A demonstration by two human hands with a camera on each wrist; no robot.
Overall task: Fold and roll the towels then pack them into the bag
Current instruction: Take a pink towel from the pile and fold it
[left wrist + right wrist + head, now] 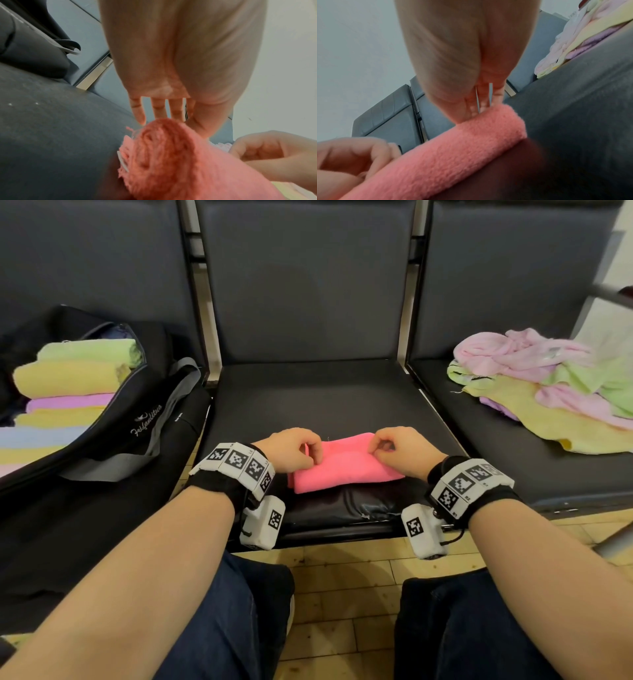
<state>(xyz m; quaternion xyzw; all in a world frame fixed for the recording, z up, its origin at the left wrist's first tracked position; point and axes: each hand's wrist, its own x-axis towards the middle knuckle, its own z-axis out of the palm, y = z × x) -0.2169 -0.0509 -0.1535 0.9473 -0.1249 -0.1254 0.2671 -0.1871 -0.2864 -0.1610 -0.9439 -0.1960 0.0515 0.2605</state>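
A bright pink towel (346, 467) lies rolled into a short log near the front edge of the middle seat (325, 402). My left hand (312, 451) curls over its left end, with the fingers reaching down the roll's far side (159, 115). My right hand (386, 448) pinches the top of the roll towards its right end, thumb and fingers pressed into the cloth (471, 112). The left wrist view shows the spiral end of the pink towel (171, 162). The open black bag (144, 419) lies on the left seat, with several rolled towels (68, 378) inside.
A loose heap of pink, green and yellow towels (548, 381) lies on the right seat. Grey bag straps (171, 405) trail over the left seat's edge. My knees in dark jeans (239, 628) are below the middle seat, above a tiled floor.
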